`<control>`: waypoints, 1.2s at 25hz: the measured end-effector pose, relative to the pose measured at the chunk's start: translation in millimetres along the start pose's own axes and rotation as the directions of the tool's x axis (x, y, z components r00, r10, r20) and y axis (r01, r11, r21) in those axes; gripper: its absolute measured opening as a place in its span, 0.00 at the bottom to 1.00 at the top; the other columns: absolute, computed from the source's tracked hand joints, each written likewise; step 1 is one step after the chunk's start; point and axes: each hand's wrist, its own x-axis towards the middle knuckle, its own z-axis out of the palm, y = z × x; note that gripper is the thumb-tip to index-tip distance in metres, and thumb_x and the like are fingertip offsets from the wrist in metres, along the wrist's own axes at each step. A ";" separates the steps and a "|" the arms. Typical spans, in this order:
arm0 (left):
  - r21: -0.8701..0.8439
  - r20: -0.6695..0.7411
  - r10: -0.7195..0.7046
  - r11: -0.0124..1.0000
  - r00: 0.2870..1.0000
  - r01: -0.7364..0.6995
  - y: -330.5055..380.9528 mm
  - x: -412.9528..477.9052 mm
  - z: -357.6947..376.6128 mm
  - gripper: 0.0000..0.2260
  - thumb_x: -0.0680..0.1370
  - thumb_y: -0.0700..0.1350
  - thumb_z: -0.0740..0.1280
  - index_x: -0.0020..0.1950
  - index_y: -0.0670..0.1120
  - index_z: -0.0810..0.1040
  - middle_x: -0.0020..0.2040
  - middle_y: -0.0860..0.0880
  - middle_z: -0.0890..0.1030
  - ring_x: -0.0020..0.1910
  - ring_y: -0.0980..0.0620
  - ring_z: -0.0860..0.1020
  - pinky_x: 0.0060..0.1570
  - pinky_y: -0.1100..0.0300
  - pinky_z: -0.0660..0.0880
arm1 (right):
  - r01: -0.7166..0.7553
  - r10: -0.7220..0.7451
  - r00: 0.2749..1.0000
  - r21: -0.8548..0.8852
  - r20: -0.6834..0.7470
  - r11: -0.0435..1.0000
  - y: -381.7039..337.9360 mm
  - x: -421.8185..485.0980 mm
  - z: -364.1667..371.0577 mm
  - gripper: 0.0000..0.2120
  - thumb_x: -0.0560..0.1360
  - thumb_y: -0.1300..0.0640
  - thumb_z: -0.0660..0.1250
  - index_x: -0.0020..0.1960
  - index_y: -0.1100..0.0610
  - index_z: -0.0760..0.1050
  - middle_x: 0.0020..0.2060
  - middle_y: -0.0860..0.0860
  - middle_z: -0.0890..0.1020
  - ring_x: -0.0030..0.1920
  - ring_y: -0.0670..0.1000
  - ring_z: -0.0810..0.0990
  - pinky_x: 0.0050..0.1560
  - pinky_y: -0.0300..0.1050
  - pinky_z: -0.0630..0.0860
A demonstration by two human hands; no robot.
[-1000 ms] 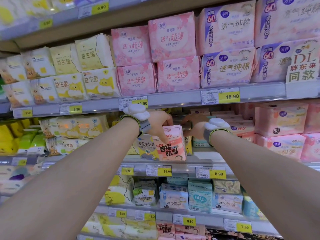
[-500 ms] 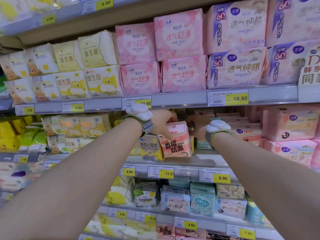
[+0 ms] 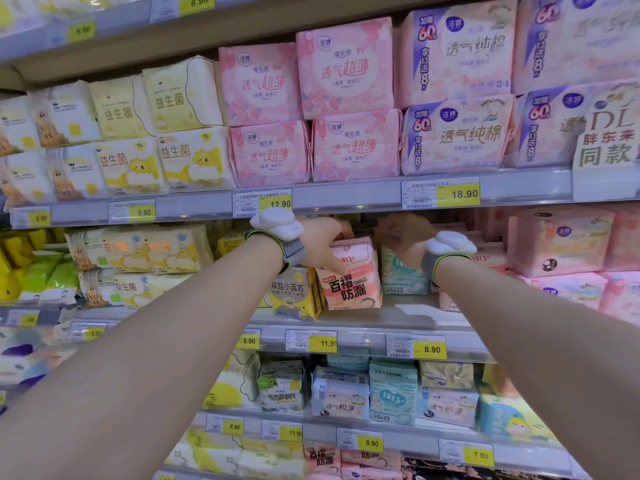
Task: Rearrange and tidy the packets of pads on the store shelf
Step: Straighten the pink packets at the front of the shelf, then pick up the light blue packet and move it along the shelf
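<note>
My left hand (image 3: 322, 244) grips the top of the salmon packet (image 3: 349, 275) standing near the shelf (image 3: 398, 318) front edge, my right hand (image 3: 403, 237)'s grip unclear behind, so I'd slide it squarely beside the yellow packet (image 3: 294, 292).

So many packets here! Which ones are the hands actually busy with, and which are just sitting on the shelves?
In hand:
- left hand gripping the salmon-pink packet
- right hand reaching in beside the teal packet

Just sitting there:
- yellow packet next to it
- pink packets on the shelf above
- price tags
</note>
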 end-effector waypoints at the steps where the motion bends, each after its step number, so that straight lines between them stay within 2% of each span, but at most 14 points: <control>1: -0.001 0.000 0.009 1.000 1.000 -0.009 2.0 1.2 1.0 0.27 0.70 0.55 0.73 0.65 0.47 0.72 0.58 0.50 0.80 0.53 0.48 0.80 0.53 0.50 0.79 | 0.010 -0.011 1.000 -0.068 -0.023 0.998 2.1 -3.2 -6.5 0.10 0.76 0.55 0.64 0.55 0.55 0.81 0.54 0.54 0.83 0.54 0.59 0.81 0.53 0.47 0.76; 4: -0.001 -0.011 0.025 1.000 1.000 -0.025 7.1 6.1 4.3 0.27 0.70 0.56 0.73 0.64 0.47 0.72 0.56 0.49 0.81 0.51 0.47 0.81 0.52 0.48 0.79 | 0.023 -0.028 0.999 -0.193 -0.022 0.981 11.7 -9.0 -19.6 0.13 0.78 0.56 0.61 0.58 0.55 0.79 0.58 0.56 0.82 0.58 0.60 0.78 0.58 0.50 0.75; 8: 0.029 -0.024 0.031 0.999 0.999 -0.031 14.1 12.1 7.2 0.26 0.71 0.56 0.72 0.64 0.46 0.72 0.56 0.47 0.81 0.51 0.46 0.80 0.50 0.50 0.79 | -0.054 0.062 0.998 -0.291 0.019 0.955 24.0 -14.4 -26.6 0.18 0.76 0.52 0.64 0.66 0.50 0.74 0.65 0.54 0.76 0.66 0.59 0.71 0.61 0.49 0.70; 10: 0.028 -0.032 0.041 0.999 0.999 -0.040 15.2 14.0 8.2 0.25 0.72 0.56 0.71 0.65 0.46 0.72 0.56 0.48 0.81 0.51 0.46 0.79 0.49 0.52 0.78 | -0.063 0.090 0.994 -0.337 0.063 0.939 30.4 -14.5 -24.2 0.22 0.75 0.50 0.66 0.69 0.48 0.71 0.65 0.53 0.76 0.65 0.58 0.73 0.60 0.48 0.71; 13: 0.022 -0.031 0.060 0.998 0.998 -0.059 15.2 18.5 12.3 0.26 0.72 0.58 0.70 0.66 0.47 0.72 0.58 0.47 0.80 0.52 0.47 0.79 0.50 0.53 0.77 | -0.062 0.115 0.984 -0.344 0.137 0.937 36.5 -16.6 -24.2 0.27 0.73 0.49 0.69 0.70 0.46 0.68 0.64 0.52 0.78 0.59 0.57 0.79 0.52 0.44 0.74; 15: 0.027 -0.025 0.058 0.998 0.998 -0.057 15.7 21.2 14.3 0.28 0.72 0.58 0.70 0.67 0.46 0.71 0.60 0.47 0.79 0.53 0.47 0.78 0.49 0.55 0.76 | -0.057 0.116 0.982 -0.353 0.147 0.934 38.3 -15.1 -25.2 0.27 0.73 0.50 0.70 0.70 0.49 0.69 0.63 0.53 0.79 0.58 0.57 0.79 0.48 0.43 0.72; 16: 0.029 -0.023 0.054 0.998 0.998 -0.053 15.8 22.3 14.9 0.28 0.73 0.57 0.70 0.68 0.46 0.71 0.60 0.47 0.79 0.53 0.47 0.78 0.47 0.56 0.74 | -0.058 0.119 0.982 -0.366 0.145 0.929 37.1 -14.5 -26.3 0.26 0.73 0.50 0.70 0.70 0.51 0.69 0.63 0.54 0.78 0.58 0.57 0.79 0.48 0.43 0.72; 18: 0.033 -0.023 0.050 0.998 0.998 -0.050 15.9 23.7 15.4 0.28 0.73 0.57 0.70 0.69 0.46 0.70 0.61 0.47 0.78 0.51 0.48 0.77 0.44 0.59 0.71 | -0.048 0.111 0.984 -0.390 0.139 0.920 34.7 -13.0 -26.1 0.27 0.74 0.49 0.70 0.70 0.53 0.70 0.66 0.56 0.73 0.62 0.58 0.76 0.55 0.46 0.74; 20: 0.031 -0.027 0.050 0.998 0.998 -0.049 15.5 24.3 15.5 0.28 0.73 0.56 0.70 0.69 0.46 0.69 0.61 0.47 0.78 0.51 0.48 0.76 0.44 0.60 0.69 | -0.039 0.095 0.987 -0.375 0.132 0.926 35.4 -12.3 -24.4 0.25 0.73 0.48 0.70 0.68 0.53 0.72 0.65 0.57 0.72 0.62 0.58 0.76 0.59 0.47 0.74; 23: 0.028 -0.024 0.042 0.999 0.999 -0.042 12.9 26.9 18.5 0.30 0.73 0.56 0.70 0.71 0.46 0.68 0.64 0.46 0.76 0.57 0.46 0.77 0.46 0.60 0.69 | -0.067 0.113 0.984 -0.301 0.140 0.951 39.7 -16.5 -25.1 0.24 0.73 0.48 0.70 0.67 0.52 0.72 0.63 0.54 0.76 0.59 0.57 0.77 0.52 0.45 0.72; 27: 0.049 -0.022 0.035 0.998 0.999 -0.034 10.0 26.9 21.2 0.31 0.72 0.58 0.70 0.72 0.46 0.67 0.65 0.47 0.76 0.58 0.46 0.77 0.52 0.56 0.76 | -0.093 0.115 0.986 -0.175 0.120 0.980 41.5 -22.4 -28.6 0.20 0.75 0.49 0.69 0.64 0.50 0.71 0.56 0.50 0.79 0.52 0.55 0.78 0.47 0.42 0.69; 30: 0.056 -0.041 0.047 0.997 0.998 -0.044 8.5 25.2 23.7 0.31 0.72 0.59 0.70 0.70 0.47 0.69 0.63 0.47 0.77 0.55 0.46 0.78 0.53 0.51 0.77 | -0.138 0.144 0.987 -0.088 0.066 0.987 41.6 -23.0 -29.5 0.19 0.74 0.47 0.69 0.63 0.49 0.70 0.58 0.53 0.80 0.53 0.57 0.80 0.51 0.46 0.75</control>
